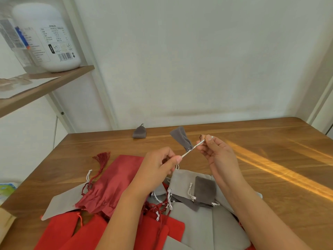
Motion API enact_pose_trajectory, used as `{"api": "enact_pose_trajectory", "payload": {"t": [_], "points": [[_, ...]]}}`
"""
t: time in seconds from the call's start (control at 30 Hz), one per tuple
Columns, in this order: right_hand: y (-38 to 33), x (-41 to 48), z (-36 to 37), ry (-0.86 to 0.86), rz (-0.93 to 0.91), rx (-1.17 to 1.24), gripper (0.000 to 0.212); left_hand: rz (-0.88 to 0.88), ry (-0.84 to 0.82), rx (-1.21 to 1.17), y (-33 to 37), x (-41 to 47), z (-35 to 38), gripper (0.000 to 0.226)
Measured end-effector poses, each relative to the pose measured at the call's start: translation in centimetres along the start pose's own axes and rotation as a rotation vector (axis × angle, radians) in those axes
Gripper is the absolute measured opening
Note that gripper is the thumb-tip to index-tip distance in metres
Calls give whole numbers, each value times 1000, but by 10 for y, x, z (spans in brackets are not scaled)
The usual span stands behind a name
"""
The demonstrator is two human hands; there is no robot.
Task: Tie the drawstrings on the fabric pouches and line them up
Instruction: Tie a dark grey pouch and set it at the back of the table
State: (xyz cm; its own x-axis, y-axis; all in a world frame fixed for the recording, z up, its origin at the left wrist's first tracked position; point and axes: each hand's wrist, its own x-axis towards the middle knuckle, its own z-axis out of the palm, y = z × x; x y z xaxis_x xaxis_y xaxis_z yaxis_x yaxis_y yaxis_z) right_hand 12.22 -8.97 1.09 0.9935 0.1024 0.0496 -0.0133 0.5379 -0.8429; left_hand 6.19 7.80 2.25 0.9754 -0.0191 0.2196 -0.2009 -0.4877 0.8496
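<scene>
Small dark grey pouch (180,137) held up in the middle of the frame, above the table (252,159). Left hand (158,168) and right hand (218,156) fingers pinched tight on its white drawstring (191,149), pulled straight between them. Another grey pouch (139,132) farther back. Pile of red and grey pouches (189,213) at the bottom.

Both forearms were bare to the lower frame edge; no sleeve, watch or glove was visible. Left hand (158,166) and right hand (219,156) were ungloved. Fingernails appeared short. A small pale spot near the right fingertips was unidentifiable.
</scene>
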Motion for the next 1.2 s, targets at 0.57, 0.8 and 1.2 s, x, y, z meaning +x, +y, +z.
{"api": "enact_pose_trajectory", "payload": {"t": [0.57,0.8,1.2], "points": [[18,-12,13,-233,67,-71,20,-80,223,-563,14,2,6,27],[15,-11,10,-250,-97,-329,21,-293,86,-654,4,5,2,29],[21,-16,15,-385,-197,-406,14,-318,-186,-442,3,1,-8,19]]}}
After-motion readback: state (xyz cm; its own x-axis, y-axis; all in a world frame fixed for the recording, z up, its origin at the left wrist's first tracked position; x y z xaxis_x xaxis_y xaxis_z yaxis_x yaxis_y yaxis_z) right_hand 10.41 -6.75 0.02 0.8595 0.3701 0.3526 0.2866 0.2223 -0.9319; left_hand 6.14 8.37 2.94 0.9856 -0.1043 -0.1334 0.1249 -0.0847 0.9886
